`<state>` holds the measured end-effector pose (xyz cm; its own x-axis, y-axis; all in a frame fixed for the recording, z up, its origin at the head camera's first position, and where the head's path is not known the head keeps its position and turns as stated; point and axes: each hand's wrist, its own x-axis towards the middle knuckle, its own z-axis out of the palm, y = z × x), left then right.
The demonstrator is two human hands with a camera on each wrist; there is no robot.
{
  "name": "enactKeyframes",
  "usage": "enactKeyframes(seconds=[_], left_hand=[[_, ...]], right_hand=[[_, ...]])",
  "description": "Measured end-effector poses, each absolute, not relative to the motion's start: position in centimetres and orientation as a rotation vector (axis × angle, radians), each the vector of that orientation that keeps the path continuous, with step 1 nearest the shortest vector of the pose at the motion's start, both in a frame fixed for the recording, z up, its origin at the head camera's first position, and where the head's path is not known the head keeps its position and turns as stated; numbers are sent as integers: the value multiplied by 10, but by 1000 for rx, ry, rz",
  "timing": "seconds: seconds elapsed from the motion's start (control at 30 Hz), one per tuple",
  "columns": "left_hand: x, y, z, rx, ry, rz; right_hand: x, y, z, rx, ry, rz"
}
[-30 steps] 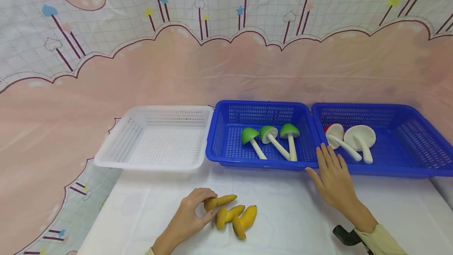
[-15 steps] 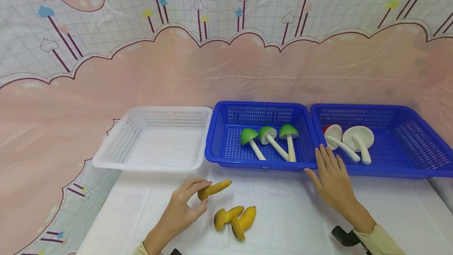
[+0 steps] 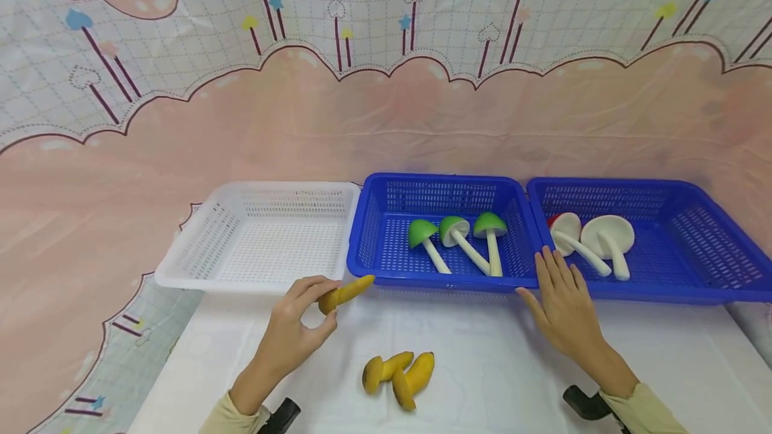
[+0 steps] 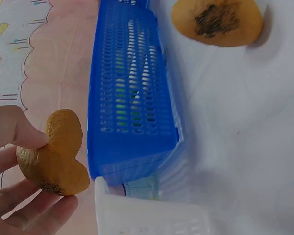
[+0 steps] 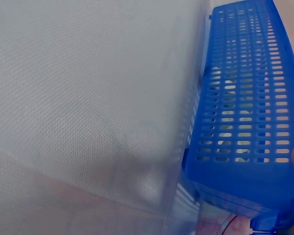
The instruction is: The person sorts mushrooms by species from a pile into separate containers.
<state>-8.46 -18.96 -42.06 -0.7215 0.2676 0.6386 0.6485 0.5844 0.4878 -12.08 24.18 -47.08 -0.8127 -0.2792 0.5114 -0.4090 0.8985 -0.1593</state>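
Between the thumb and fingers of my left hand [image 3: 285,340] is a yellow-brown toy mushroom [image 3: 346,292], pinched by its cap, stem pointing right. It is held near the front rims of the white basket [image 3: 253,284] and the middle blue basket [image 3: 416,279]; the left wrist view shows its rounded cap [image 4: 51,166] close up. Two similar mushrooms, one [image 3: 386,368] touching the other [image 3: 415,379], lie on the white cloth. My right hand [image 3: 567,313] has straight fingers resting on the front rims where the middle and right blue baskets [image 3: 681,246] meet.
Three green-capped mushrooms [image 3: 461,236] lie in the middle blue basket. The right one holds two white-stemmed mushrooms [image 3: 612,243], one showing some red. Black wrist devices [image 3: 585,402] sit below both hands. A patterned cloth [image 3: 386,119] hangs behind the baskets.
My left hand has lifted one yellow-brown mushroom off the cloth, away from the other two, and carried it forward and left toward the white basket. My right hand has stayed in place.
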Motion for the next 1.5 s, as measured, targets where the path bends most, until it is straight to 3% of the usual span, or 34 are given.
enactKeyframes(seconds=[0.7, 1.5], left_hand=[[-134, -223, -415, -478, -2217, -935], [-187, -239, -424, -271, -2750, -837]], right_hand=[[-121, 243, -474, 515, -2513, 348], [-123, 243, -477, 512, -2514, 348]])
